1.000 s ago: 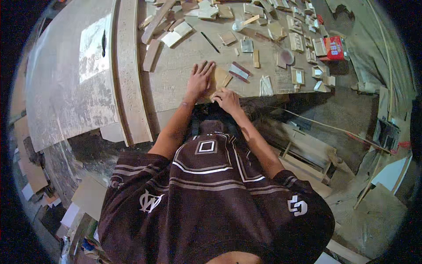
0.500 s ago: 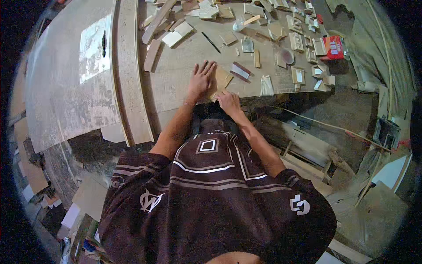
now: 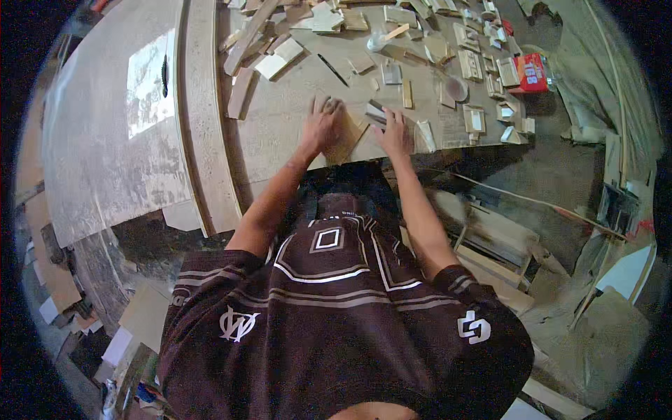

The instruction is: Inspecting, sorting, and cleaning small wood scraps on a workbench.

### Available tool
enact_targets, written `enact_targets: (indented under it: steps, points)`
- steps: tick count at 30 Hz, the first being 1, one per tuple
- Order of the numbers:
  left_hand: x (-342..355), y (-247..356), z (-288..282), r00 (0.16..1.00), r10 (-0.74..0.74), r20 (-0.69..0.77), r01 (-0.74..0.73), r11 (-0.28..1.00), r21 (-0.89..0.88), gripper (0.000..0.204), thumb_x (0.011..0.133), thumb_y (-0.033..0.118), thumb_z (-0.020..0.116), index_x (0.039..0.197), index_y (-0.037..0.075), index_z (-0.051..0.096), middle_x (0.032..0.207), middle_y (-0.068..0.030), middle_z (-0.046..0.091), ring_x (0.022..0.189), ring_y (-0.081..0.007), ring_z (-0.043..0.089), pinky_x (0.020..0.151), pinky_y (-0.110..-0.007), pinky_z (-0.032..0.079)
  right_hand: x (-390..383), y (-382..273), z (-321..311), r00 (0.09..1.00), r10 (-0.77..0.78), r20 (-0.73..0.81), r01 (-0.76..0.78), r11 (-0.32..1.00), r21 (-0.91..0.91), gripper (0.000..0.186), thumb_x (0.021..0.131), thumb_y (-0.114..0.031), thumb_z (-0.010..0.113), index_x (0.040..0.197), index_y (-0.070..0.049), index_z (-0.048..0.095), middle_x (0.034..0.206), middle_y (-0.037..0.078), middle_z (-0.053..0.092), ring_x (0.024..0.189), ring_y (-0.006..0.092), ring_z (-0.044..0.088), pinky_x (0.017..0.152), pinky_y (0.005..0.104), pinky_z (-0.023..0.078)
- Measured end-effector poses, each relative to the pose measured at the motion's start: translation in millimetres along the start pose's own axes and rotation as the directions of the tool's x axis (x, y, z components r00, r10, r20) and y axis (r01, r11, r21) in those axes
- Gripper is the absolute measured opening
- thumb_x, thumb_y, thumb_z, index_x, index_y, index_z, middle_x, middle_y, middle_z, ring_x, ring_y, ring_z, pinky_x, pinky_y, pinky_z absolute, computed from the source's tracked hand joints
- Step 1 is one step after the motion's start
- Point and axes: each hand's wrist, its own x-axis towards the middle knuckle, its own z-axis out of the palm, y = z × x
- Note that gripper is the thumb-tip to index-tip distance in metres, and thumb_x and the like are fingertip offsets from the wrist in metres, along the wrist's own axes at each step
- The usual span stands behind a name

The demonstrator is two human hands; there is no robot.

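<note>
My left hand (image 3: 324, 128) rests on the bench with its fingers apart, bent at the tips. Its right side lies against a flat tan piece of wood (image 3: 347, 142) at the bench's near edge, partly covered by the hand. My right hand (image 3: 394, 135) is just right of this piece. Its thumb and fingers close round the near end of a small flat block (image 3: 376, 110), grey on top with a darker edge. The fingers hide part of the block. A pale crumpled strip (image 3: 425, 135) lies to the right of that hand.
Beyond my hands lie a black pen (image 3: 332, 70), a yellowish wood strip (image 3: 407, 93) and a round disc (image 3: 456, 89). Several small wooden assemblies (image 3: 474, 119) line the right side, near a red box (image 3: 530, 73). Long boards (image 3: 203, 126) run along the left.
My right hand has left the near corner of the wood piece and moved right and forward to the small block. My left hand stays beside the wood, its fingers more bent.
</note>
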Motion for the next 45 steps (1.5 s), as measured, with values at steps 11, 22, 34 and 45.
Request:
enact_targets:
  steps: [11,22,34,45]
  points:
    - [37,-27,-15,0.978,0.193,0.081,-0.191,0.981,-0.023,0.042,0.073,0.032,0.077,0.111,0.019,0.067,0.116,-0.007,0.061,0.125,-0.0277,0.051,0.115,-0.06,0.027,-3,-3,3,0.987,0.154,0.037,-0.156,0.984,0.08,0.02,0.084,-0.016,0.069,0.101,-0.006,0.063,0.097,0.02,0.065,0.085,0.041,0.064,0.073,0.0494,0.048]
    - [-10,-55,-14,0.983,-0.055,0.175,0.029,0.988,0.149,0.063,0.074,0.047,0.076,0.122,0.01,0.057,0.124,-0.0104,0.061,0.125,-0.0337,0.051,0.11,-0.065,0.029,-45,-21,0,0.92,0.363,0.149,-0.392,0.866,0.311,0.024,0.077,-0.017,0.071,0.091,0.0,0.062,0.072,0.015,0.061,0.066,0.0279,0.06,0.064,0.0405,0.047]
    - [-81,-32,-48,0.845,-0.525,0.103,0.51,0.849,0.136,0.068,0.077,0.05,0.071,0.125,0.003,0.06,0.117,-0.0164,0.068,0.123,-0.0386,0.054,0.107,-0.065,0.032,-57,-54,-2,0.966,0.121,0.229,-0.175,0.956,0.237,0.023,0.09,-0.021,0.064,0.094,0.001,0.062,0.077,0.021,0.061,0.074,0.0403,0.06,0.065,0.0487,0.045]
    - [-87,-36,-20,0.777,-0.62,0.109,0.618,0.784,0.052,0.054,0.078,0.051,0.065,0.097,0.0,0.07,0.089,-0.022,0.071,0.088,-0.0403,0.07,0.083,-0.053,0.053,-33,-76,38,0.975,0.182,0.132,-0.219,0.894,0.391,0.027,0.089,-0.021,0.065,0.079,0.003,0.06,0.064,0.024,0.058,0.066,0.0411,0.064,0.059,0.0507,0.045]
